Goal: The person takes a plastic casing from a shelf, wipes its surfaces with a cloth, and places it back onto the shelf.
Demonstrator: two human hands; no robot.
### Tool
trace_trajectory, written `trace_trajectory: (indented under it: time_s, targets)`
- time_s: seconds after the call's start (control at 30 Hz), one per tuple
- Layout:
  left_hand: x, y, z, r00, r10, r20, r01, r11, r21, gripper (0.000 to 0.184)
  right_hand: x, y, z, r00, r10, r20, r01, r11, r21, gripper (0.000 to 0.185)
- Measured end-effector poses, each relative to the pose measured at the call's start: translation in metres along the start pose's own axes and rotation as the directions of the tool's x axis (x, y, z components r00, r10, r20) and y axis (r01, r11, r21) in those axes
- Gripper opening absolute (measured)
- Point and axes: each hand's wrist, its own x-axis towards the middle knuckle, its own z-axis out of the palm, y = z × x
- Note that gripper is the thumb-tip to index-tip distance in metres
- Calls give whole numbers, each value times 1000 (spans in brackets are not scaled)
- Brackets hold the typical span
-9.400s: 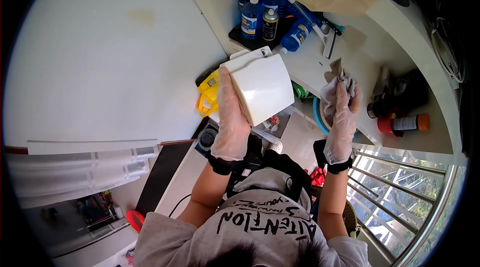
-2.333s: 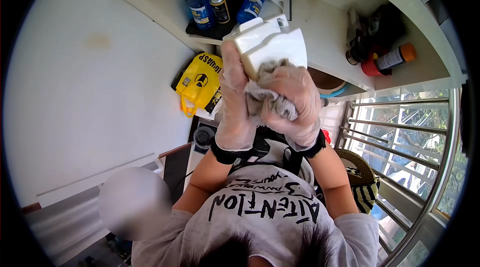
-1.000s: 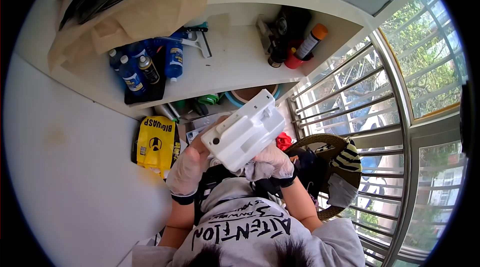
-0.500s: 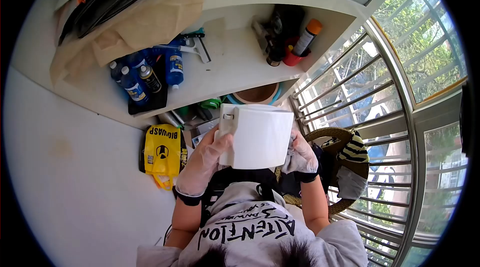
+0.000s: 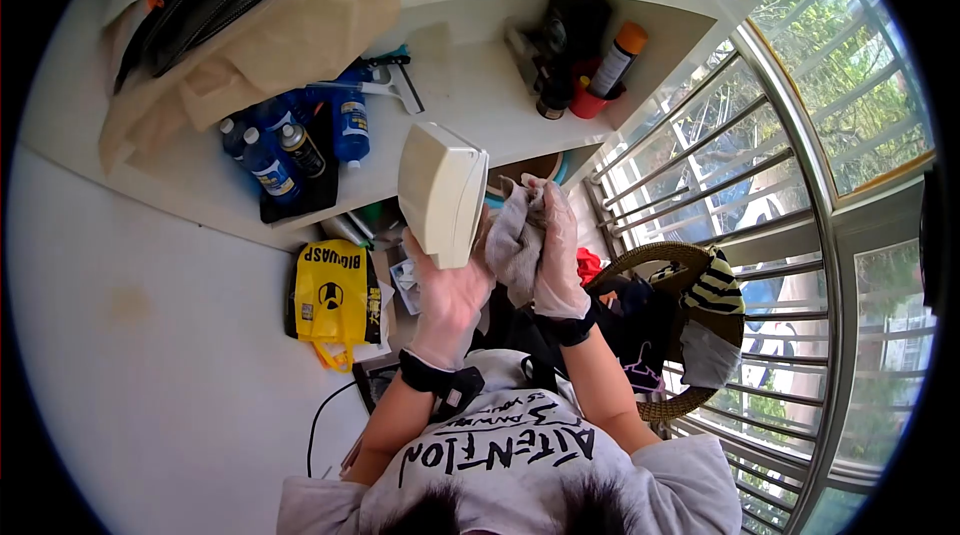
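Note:
A white plastic box-shaped unit (image 5: 438, 193) is held up in the middle, turned so a narrow side and a seam show. My left hand (image 5: 450, 297), in a clear glove, grips it from below; some fingers are hidden behind it. Just right of the unit, my right hand (image 5: 560, 253), also gloved, has its fingers closed round a crumpled grey cloth (image 5: 518, 240). The cloth hangs beside the unit; whether they touch I cannot tell.
Blue bottles (image 5: 352, 125) and a squeegee (image 5: 405, 87) lie on the shelf (image 5: 455, 85), with an orange-capped can (image 5: 618, 60) farther right. A yellow bag (image 5: 330, 297) is below left. A wicker basket (image 5: 690, 400) stands by the barred window (image 5: 740, 200).
The white unit has moved left and up and turned from its broad face to a narrow side. My right hand has drawn away from its edge with the cloth, which now shows fully.

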Motion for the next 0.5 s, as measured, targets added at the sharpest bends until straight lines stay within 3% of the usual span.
trace_trajectory:
  time_s: [0.07,0.1,0.13,0.17,0.2,0.23,0.3,0.33,0.37,0.4,0.43,0.5]
  targets:
    - [5,0,10,1000,26,3,-26,999,42,68,7,-1,16,993,-77,93,95,972,-213,24]
    - [4,1,8,996,63,-63,-56,992,115,67,-2,-12,30,994,20,106,34,872,-488,28]
    - [4,1,11,986,101,-130,-75,979,189,66,0,-11,30,956,11,292,219,636,-740,31]
    - [6,0,20,992,128,-11,-120,957,266,64,-3,-17,32,872,-76,483,475,361,-802,34]
    - [8,-1,18,991,132,-13,-124,957,263,64,-7,-29,40,741,-87,666,671,39,-740,37]
    - [7,-2,14,987,147,-60,-128,962,240,62,0,-31,35,740,-78,668,672,41,-739,37]
    - [11,-2,13,980,168,-107,-142,966,215,61,20,-39,28,615,172,770,728,253,-638,46]
    - [15,0,14,968,197,-157,-155,956,247,59,21,-41,29,612,177,771,728,255,-637,46]
    - [18,1,16,952,224,-207,-162,947,277,57,21,-46,31,711,183,679,489,565,-665,51]
    - [23,1,18,953,218,-212,-157,950,269,57,22,-51,30,789,232,569,185,794,-580,55]
    - [28,0,21,939,265,-218,-182,923,338,61,34,-43,17,765,218,606,242,775,-584,59]
    - [37,-5,19,921,327,-211,-221,886,406,62,44,-40,9,777,261,573,160,797,-582,56]
